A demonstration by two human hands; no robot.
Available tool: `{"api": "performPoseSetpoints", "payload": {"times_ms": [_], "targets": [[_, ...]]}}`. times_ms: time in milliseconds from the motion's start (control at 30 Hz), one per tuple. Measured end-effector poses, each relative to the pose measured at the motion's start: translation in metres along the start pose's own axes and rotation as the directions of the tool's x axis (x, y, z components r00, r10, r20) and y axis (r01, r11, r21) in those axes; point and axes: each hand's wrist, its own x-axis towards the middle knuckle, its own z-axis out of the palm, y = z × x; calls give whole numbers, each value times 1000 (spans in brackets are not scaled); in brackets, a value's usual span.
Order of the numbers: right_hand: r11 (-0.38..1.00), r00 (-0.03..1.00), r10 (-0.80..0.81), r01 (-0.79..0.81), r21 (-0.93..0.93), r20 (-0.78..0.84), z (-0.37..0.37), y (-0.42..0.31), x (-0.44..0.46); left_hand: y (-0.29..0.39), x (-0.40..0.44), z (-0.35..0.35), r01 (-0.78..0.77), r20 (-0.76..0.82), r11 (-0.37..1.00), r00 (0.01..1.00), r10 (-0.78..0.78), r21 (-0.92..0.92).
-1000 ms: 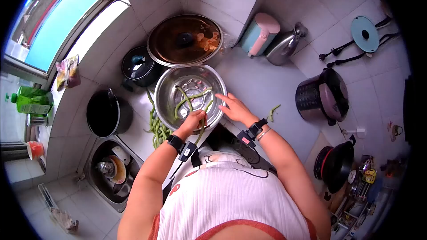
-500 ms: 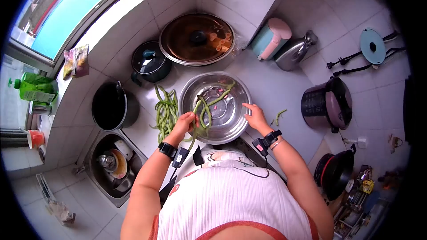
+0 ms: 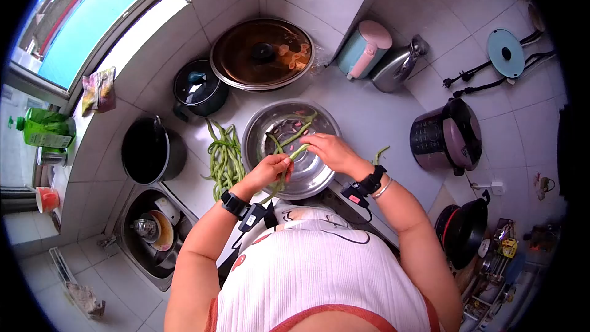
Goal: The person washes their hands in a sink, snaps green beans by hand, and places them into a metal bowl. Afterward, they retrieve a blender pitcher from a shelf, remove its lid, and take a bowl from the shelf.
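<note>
My left hand is closed on a green bean pod above the near part of a metal bowl. My right hand has its fingers pinched at the far end of that same pod, palm over the bowl's right side. Inside the bowl lie pieces of green pod and a few pink beans. A heap of long green bean pods rests on the counter just left of the bowl. More pod hangs below my left hand.
Bits of pod lie right of the bowl. Behind stand a large lidded pan and a small lidded pot. A dark pot and a sink with dishes are at left. A rice cooker stands at right.
My right hand has moved left from the bowl's right rim to the pod in my left hand. The pod's end now points up to the right. The view has shifted slightly.
</note>
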Motion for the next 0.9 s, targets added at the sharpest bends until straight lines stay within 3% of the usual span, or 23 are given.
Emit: {"api": "performPoseSetpoints", "payload": {"times_ms": [33,67,167,200,367,433,600,633,667,700,767,833,867,900], "targets": [[1000,996,-16,16,1,87,0,-1,4,1,-1,0,-5,8,1000,1000,5,8],[989,990,-139,140,-53,24,4,6,6,0,-2,-1,-7,-1,1000,1000,7,9],[985,985,-173,173,-25,5,2,2,5,-6,-2,-4,-56,-44,998,997,56,-12],[984,984,-176,176,-25,7,3,2,4,-8,-3,-3,-82,-75,995,993,86,57],[990,997,-78,77,-120,0,4,2,1,-20,0,-3,-180,-146,966,967,208,185],[983,997,-78,75,-169,-13,7,3,1,-11,-4,0,-92,-234,899,949,209,429],[984,998,28,-36,-173,-52,16,2,8,-17,0,7,-135,-299,888,910,287,439],[951,972,235,-227,208,-17,22,9,13,-16,1,8,-149,-303,878,901,310,456],[743,908,409,-391,544,95,27,13,16,-17,1,8,-145,-310,880,900,308,453],[743,908,406,-393,543,102,30,12,17,-17,2,9,-128,-320,898,905,279,422],[439,876,463,-363,822,140,33,11,19,-15,4,6,-110,-332,914,909,250,390],[392,881,453,-332,858,134,39,15,19,-10,6,3,-160,-425,957,869,253,243],[294,881,384,-400,868,276,41,18,19,-8,5,1,-168,-408,981,892,194,99],[201,865,296,-472,859,406,41,17,19,-8,5,1,-168,-411,981,891,193,98]]}}
